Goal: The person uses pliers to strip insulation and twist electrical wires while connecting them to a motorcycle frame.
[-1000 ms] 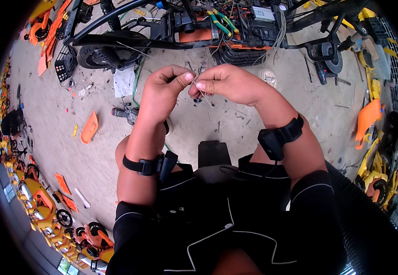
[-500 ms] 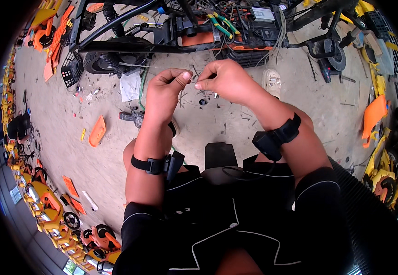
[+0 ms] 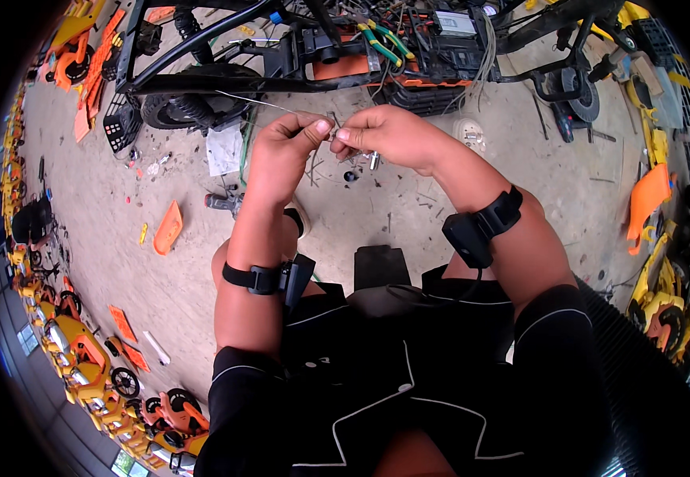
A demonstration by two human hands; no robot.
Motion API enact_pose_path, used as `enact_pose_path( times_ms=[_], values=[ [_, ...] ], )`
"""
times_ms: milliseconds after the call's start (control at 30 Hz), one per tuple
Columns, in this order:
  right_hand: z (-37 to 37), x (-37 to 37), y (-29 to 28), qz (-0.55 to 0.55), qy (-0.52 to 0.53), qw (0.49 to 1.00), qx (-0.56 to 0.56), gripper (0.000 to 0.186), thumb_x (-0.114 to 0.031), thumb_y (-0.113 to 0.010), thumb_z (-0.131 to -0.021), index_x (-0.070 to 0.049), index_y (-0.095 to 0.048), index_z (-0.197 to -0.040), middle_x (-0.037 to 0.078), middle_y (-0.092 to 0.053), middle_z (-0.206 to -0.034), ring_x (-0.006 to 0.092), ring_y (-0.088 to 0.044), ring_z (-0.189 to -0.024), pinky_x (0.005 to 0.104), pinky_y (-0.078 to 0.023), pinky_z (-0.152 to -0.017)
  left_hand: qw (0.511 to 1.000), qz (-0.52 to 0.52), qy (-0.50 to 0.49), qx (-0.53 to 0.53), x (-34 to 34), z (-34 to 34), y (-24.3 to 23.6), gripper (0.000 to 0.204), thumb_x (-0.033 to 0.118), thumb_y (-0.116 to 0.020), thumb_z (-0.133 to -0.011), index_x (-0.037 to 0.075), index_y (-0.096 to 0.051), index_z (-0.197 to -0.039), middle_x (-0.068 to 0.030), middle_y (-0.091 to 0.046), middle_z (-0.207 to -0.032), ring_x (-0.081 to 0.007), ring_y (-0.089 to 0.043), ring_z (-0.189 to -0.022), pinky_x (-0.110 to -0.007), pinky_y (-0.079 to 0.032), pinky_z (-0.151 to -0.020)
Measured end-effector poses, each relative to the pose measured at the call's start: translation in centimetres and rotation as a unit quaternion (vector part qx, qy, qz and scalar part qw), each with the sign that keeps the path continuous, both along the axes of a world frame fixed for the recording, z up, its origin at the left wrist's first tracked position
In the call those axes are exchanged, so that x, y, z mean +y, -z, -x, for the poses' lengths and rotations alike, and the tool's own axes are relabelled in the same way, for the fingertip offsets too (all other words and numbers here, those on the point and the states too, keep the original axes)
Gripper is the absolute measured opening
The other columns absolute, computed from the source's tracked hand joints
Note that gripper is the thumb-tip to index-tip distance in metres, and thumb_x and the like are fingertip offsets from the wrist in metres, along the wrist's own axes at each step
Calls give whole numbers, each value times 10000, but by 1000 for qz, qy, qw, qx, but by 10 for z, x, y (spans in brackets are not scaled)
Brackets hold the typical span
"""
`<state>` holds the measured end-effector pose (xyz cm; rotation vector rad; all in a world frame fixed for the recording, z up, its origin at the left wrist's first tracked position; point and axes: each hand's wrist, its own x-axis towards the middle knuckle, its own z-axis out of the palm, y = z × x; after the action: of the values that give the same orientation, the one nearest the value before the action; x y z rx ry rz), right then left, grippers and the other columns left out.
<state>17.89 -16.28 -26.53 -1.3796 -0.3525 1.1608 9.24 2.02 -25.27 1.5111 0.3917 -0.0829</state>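
In front of the stripped black vehicle frame [image 3: 217, 40], my left hand [image 3: 279, 159] is closed in a pinch on a thin grey wire [image 3: 253, 102]. The wire runs out past its knuckles toward the rear wheel [image 3: 162, 113]. My right hand [image 3: 396, 137] is also closed, thumb against forefinger, its tips meeting those of the left. Whatever sits between the right fingertips is too small and covered to make out. Pliers with green and yellow handles [image 3: 382, 46] lie on the frame beyond my hands.
A power tool [image 3: 221, 202] lies on the floor by my left leg, near an orange panel [image 3: 169, 228]. White paper [image 3: 224, 149] and loose metal bits are scattered under my hands. A drill [image 3: 565, 127] is beside the front wheel [image 3: 582, 97]. Yellow vehicles line the left side.
My right hand has come in to the left, so the fingertips of both hands now meet. The wire shows more plainly, angled up to the left of my left hand.
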Motion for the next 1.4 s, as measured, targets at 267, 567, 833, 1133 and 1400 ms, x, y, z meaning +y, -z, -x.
enact_pose_path(
  times_ms=[267, 567, 833, 1133, 1400],
  values=[
    [-2, 3, -3, 26, 66, 996, -56, 234, -189, -707, -914, 32, -717, -991, 81, -712, -921, 137, -645, -881, 276, -506, -803, 1000, 16, 8, 10, -1, -12, -3, 204, 171, -711, -906, -19, -700, -977, -38, -682, -889, -100, -540, -806, -261, -444, -767],
    [-5, 13, -8, 115, 106, 976, -150, 249, -183, -818, -808, 30, -704, -867, 54, -675, -816, 109, -604, -741, 277, -499, -662, 1000, 14, -9, 6, 5, -22, 3, 228, 184, -721, -897, -22, -701, -992, -42, -681, -893, -100, -533, -799, -256, -436, -763],
    [-8, 12, -1, 81, 77, 989, -98, 264, -214, -772, -857, 26, -700, -941, 57, -691, -867, 121, -616, -805, 281, -501, -724, 1000, -4, -1, 4, 7, -30, 7, 183, 143, -690, -919, -32, -702, -974, -55, -690, -872, -116, -596, -807, -261, -477, -753],
    [-16, 2, 7, 27, 70, 997, 20, 215, -177, -678, -926, 23, -717, -995, 72, -711, -909, 135, -632, -844, 282, -500, -775, 999, 3, 53, 7, -1, -33, 6, 205, 187, -703, -910, -13, -717, -951, -28, -673, -859, -99, -540, -795, -261, -437, -753],
    [-11, -5, -2, 92, 146, 983, -65, 261, -164, -826, -788, 38, -709, -906, 66, -702, -835, 125, -623, -757, 276, -493, -696, 1000, 5, 26, 16, -11, -37, 10, 224, 197, -716, -901, -18, -719, -965, -28, -670, -848, -99, -525, -782, -259, -434, -745]
  ],
)
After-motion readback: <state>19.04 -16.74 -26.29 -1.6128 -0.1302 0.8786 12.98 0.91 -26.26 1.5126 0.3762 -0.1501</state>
